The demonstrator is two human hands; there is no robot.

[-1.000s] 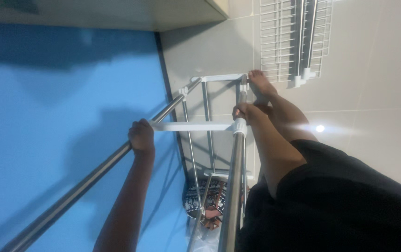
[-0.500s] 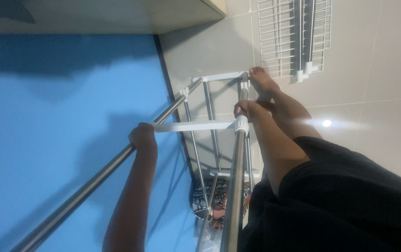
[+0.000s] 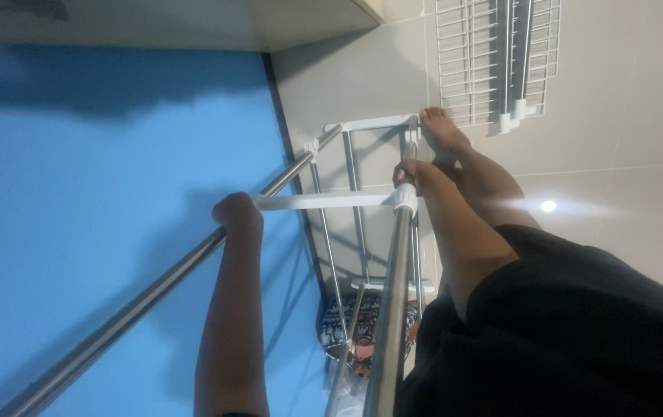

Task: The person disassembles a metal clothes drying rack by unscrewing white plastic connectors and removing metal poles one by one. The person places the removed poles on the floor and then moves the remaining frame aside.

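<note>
Btwn the hands, the metal rack (image 3: 347,202): left hand (image 3: 237,213) grips one rail, right hand (image 3: 410,176) grips the other.

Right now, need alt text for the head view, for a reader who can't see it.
Both hands grip a steel rack's top rails: left hand on the left rail, right hand on the right rail at a white crossbar. A bare foot, blue wall, tiled floor and white wire shelf surround them.

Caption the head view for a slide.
Left hand and right hand grip the rails of a metal rack beside a blue wall.
</note>
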